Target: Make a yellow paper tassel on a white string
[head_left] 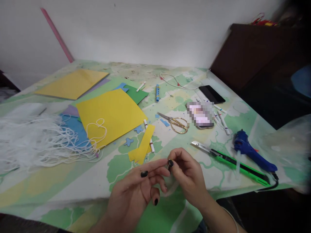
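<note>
Touching the loosely open left hand (136,191), the right hand (189,177) is pinched together, contents unclear. Scissors (171,120) are placed nearby, presumably for reach.

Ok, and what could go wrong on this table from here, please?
The green knife has a bare blade near the right hand, so a careless reach might cut it. The white strings loop over the yellow sheet and could catch or tangle if it is pulled.
</note>
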{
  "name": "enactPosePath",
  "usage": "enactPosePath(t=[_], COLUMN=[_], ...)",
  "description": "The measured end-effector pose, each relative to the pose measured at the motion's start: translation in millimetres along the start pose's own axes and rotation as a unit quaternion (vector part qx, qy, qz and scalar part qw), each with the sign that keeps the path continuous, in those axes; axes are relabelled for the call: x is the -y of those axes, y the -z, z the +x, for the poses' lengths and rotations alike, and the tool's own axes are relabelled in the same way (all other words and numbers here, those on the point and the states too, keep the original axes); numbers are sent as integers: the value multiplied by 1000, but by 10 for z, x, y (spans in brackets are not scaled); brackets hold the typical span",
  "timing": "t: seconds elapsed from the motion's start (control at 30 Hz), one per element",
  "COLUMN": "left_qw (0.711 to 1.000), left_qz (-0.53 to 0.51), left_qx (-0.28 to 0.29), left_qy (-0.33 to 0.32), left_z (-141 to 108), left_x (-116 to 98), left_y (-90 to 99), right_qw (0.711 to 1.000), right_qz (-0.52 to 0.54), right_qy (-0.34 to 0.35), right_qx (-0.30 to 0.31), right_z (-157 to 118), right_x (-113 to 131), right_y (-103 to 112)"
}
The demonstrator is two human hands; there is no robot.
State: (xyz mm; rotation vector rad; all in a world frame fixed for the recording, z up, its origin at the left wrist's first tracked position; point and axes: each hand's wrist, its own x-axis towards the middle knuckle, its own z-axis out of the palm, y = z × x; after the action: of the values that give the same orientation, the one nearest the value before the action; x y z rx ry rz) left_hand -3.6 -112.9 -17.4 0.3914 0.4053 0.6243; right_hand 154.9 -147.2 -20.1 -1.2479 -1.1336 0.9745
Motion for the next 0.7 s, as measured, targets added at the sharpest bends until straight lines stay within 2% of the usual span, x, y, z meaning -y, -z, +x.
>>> enactPosePath(t=[0.23, 0.4, 0.63, 0.7], left_qw=[996, 993, 992, 991], left_qz=[86, 90, 117, 127], left_qx=[16, 71, 36, 1], left_qy=[-16, -15, -35, -45], left_z=[9, 26, -7, -25], left_x=[13, 32, 32, 35], left_y=[-5, 33, 44, 40], right_qw=[999, 999, 1000, 999], right_qz=[-34, -25, 1, 12], right_qy=[-2, -17, -22, -30], right_qx=[-17, -14, -12, -15], right_z=[-7, 0, 4, 4], right_x=[-42, -50, -17, -13], right_y=[14, 8, 5, 10])
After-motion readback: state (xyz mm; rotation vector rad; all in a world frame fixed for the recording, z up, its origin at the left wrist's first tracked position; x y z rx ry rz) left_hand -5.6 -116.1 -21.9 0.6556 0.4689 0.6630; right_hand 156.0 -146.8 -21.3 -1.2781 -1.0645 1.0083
